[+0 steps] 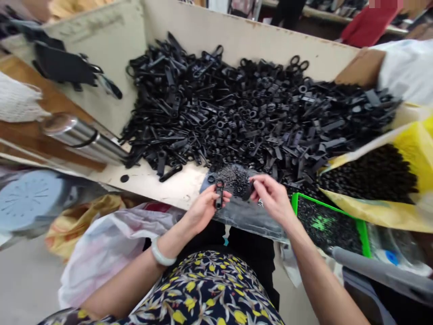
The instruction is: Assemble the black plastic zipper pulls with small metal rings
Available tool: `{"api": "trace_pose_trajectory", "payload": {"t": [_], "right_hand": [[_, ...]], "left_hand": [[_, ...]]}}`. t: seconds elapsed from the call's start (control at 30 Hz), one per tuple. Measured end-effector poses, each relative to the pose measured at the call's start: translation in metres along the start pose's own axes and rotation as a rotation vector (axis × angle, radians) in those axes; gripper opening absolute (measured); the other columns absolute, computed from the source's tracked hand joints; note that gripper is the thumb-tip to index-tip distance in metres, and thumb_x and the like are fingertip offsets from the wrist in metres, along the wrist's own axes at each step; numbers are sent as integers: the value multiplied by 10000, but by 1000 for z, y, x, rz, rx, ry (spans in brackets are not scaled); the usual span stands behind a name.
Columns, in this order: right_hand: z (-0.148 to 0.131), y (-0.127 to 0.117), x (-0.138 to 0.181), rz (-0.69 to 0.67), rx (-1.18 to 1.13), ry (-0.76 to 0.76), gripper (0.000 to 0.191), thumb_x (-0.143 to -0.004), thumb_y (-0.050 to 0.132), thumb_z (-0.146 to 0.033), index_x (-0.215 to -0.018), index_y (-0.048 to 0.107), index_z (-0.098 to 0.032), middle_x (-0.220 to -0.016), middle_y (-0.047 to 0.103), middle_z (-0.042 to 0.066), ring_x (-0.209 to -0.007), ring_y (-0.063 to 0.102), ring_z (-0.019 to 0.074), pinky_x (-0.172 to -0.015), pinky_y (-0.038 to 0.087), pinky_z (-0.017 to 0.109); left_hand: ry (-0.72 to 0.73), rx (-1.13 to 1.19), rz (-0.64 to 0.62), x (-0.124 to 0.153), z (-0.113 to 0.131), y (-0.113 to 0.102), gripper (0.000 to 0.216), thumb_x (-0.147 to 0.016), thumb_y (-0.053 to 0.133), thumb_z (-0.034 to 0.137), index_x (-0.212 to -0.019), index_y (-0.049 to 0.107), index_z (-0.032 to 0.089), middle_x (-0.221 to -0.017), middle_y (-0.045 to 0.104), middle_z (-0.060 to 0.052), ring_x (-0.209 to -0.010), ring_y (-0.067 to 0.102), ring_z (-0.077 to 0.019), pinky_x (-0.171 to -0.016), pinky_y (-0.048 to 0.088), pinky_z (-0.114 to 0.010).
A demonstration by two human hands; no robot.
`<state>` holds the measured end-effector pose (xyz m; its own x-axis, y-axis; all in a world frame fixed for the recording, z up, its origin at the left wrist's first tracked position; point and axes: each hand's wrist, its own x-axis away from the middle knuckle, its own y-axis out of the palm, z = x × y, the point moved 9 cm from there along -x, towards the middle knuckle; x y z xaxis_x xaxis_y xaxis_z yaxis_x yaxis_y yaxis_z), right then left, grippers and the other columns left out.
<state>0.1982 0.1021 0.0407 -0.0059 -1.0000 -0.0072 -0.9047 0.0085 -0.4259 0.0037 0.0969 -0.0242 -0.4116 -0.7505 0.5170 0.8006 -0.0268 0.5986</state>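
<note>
Close to the table's front edge, my left hand [204, 205] is closed on a small, long black plastic part [219, 195] with a ring-shaped end, held upright. To its right, my right hand [269, 193] pinches another small dark flat piece [249, 189]; its exact kind I cannot make out. Between and just beyond the hands lies a heap of tiny dark metal bits [233, 177] on a grey cloth [237, 214]. Behind them spreads a big pile of black plastic parts [230, 113], many with rings, clips and flat tabs.
A steel flask [88, 137] leans at the left. On the right stand a green-rimmed tray [363, 239] of small black pieces and a yellow bag [414, 151] of dark parts. Pale boards [257, 43] wall the back. Below left are a white bag [101, 253] and a blue stool [30, 198].
</note>
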Motion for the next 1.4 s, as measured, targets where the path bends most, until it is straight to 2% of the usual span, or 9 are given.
{"api": "trace_pose_trajectory", "payload": {"t": [0.1,0.23,0.37,0.5,0.6,0.7,0.97,1.2,1.4], "right_hand": [[5,51,23,-113,-151,5,312,-1031,570,-440,-1221,699,-229,-790,712,12,-600,668,150,-596,577,286],[12,82,32,-63,-191,5,414,-1014,605,-393,-1399,552,-252,-787,687,3,-938,768,229,-698,618,302],[12,79,31,87,-54,-4,397,-981,669,-355,-1338,538,-239,-946,747,28,-832,757,184,-753,627,305],[-16,79,41,194,192,-195,131,-1034,598,-287,-1107,683,-220,-1019,743,70,-900,742,183,-823,625,313],[-31,89,55,180,312,-304,243,-1045,573,-240,-1250,700,-212,-1185,729,117,-1125,720,221,-964,612,349],[-27,89,65,167,329,-291,410,-1032,604,-227,-1442,603,-210,-1302,698,138,-1202,698,240,-1010,607,371],[-31,65,72,205,269,-259,389,-1008,644,-213,-1394,659,-258,-1183,691,102,-1054,718,209,-868,650,330],[-42,70,72,263,314,-275,313,-1009,638,-200,-1313,710,-232,-1122,709,96,-1025,730,205,-838,646,309],[-42,74,72,281,373,-246,268,-1026,618,-216,-1270,727,-228,-1052,707,78,-928,741,175,-748,624,256]], "left_hand": [[2,37,-34,1,-1,4,354,-752,654,181,-1105,672,171,-1034,765,-84,-936,692,-205,-860,509,-309],[17,16,-88,9,-5,12,351,-795,666,220,-1146,676,198,-1167,747,-74,-1063,671,-233,-898,506,-328],[73,44,-34,11,-10,8,311,-831,744,264,-1127,668,201,-1203,729,-57,-1146,642,-207,-1003,465,-312],[74,171,71,5,-23,-3,314,-793,808,262,-1049,638,195,-1051,734,-26,-1002,663,-162,-938,485,-284],[85,203,97,2,-25,-6,349,-795,818,270,-1066,613,192,-1018,747,-42,-986,681,-172,-951,493,-304],[53,193,66,2,-24,-3,364,-800,811,263,-1099,617,188,-1044,762,-68,-1049,694,-208,-996,496,-346],[47,156,-6,9,-15,5,353,-794,744,195,-1142,696,168,-1151,771,-92,-1176,667,-251,-1065,456,-353],[31,147,-37,16,-22,13,236,-873,728,270,-1088,726,175,-1189,761,-91,-1203,647,-257,-1080,445,-365],[102,56,-15,16,-25,14,314,-887,770,340,-1149,688,187,-1273,721,-92,-1235,628,-246,-1113,433,-379]]}}
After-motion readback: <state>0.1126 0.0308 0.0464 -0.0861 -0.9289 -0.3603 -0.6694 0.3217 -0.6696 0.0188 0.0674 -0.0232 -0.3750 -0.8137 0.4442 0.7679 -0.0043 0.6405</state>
